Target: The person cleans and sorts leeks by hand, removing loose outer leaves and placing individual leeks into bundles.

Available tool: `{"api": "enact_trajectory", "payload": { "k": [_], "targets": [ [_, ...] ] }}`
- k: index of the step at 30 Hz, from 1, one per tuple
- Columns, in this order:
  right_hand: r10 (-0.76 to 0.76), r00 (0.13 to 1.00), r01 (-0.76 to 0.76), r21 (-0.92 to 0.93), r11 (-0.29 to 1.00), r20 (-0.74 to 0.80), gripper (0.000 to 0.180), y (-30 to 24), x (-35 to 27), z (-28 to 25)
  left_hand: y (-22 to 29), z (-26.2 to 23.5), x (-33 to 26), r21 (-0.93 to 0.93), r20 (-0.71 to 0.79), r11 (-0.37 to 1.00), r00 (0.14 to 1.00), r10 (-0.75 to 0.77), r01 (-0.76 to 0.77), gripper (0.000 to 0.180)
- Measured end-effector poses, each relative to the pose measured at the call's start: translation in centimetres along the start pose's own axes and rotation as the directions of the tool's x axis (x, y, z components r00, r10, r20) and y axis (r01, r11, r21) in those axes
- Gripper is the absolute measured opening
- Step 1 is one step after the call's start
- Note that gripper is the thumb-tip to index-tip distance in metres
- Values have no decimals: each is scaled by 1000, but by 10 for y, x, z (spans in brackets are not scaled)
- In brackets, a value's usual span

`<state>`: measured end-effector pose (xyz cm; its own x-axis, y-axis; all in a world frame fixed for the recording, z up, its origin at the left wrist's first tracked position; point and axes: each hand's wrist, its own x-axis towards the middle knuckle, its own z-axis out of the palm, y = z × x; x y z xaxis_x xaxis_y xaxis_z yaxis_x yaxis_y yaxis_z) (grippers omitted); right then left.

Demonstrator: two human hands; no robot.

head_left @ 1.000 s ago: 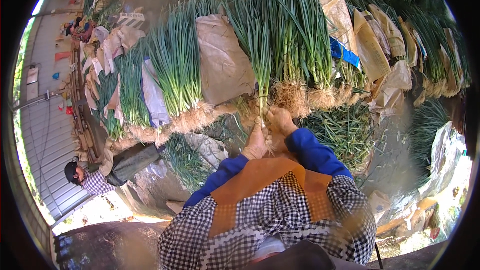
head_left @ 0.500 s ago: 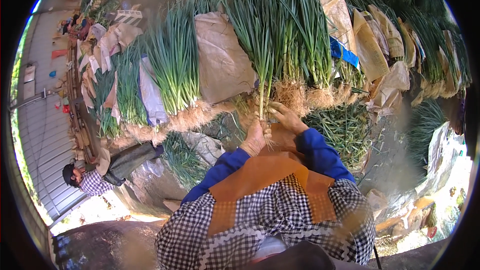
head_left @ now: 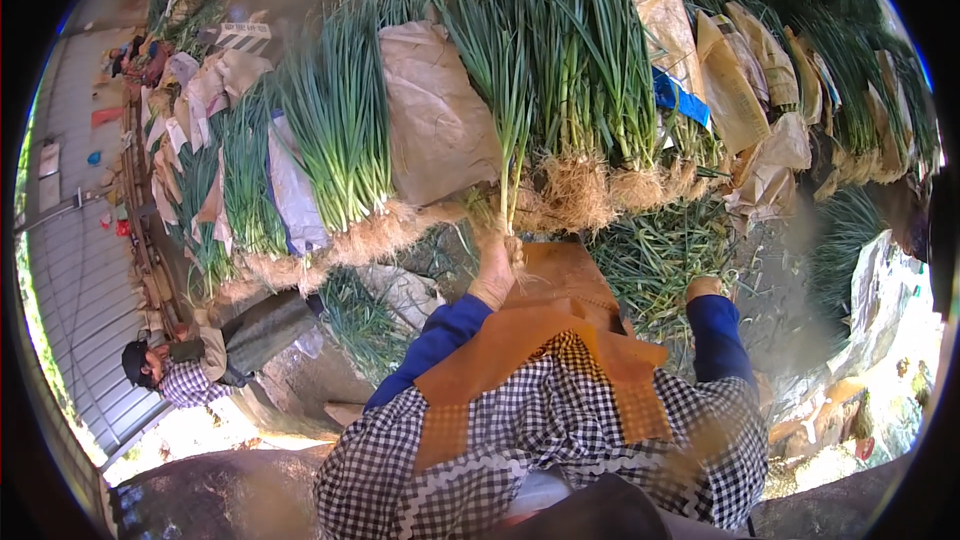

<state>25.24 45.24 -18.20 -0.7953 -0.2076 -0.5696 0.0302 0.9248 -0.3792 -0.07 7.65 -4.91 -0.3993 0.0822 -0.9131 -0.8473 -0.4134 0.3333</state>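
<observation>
My left hand [head_left: 494,273] grips a small bunch of green onions [head_left: 510,140] just above their pale roots, holding the stalks upright in front of me. My right hand [head_left: 703,288] is off to the right, low over a loose pile of green stalks [head_left: 665,260], and its fingers are hidden among them. Both arms wear blue sleeves. An orange cloth [head_left: 560,310] lies over my lap on a checked apron. Right behind my left hand, rows of bundled green onions [head_left: 590,90] lie with their root ends toward me.
Brown paper sacks [head_left: 435,110] lie between the onion rows, and more crumpled sacks [head_left: 745,90] sit at the right with a blue scrap [head_left: 680,100]. Another person [head_left: 190,365] in a checked shirt and dark cap crouches at the lower left. A corrugated wall [head_left: 70,270] runs along the left.
My right hand has left the bunch and dropped to the right onto the loose stalks. My left hand still holds the bunch in about the same place.
</observation>
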Motion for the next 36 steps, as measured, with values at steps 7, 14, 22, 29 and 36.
{"api": "enact_trajectory", "payload": {
  "k": [7,14,22,29,36],
  "targets": [
    [-27,989,-143,985,96,146,43,-236,148,-149,-18,3,-1,369,238,920,970,40,-128,17],
    [656,753,-132,967,219,-46,47,-211,217,-52,11,-7,-28,577,196,714,916,349,-396,13],
    [165,978,11,817,577,-130,51,-262,187,-127,-17,-42,19,8,230,935,909,-347,355,15],
    [580,814,-492,508,707,-18,47,-147,254,-220,32,-31,10,-95,450,923,843,-294,373,36],
    [345,930,-207,594,777,-127,50,-138,260,-169,33,-6,6,-185,494,914,838,-231,361,31]
  ]
}}
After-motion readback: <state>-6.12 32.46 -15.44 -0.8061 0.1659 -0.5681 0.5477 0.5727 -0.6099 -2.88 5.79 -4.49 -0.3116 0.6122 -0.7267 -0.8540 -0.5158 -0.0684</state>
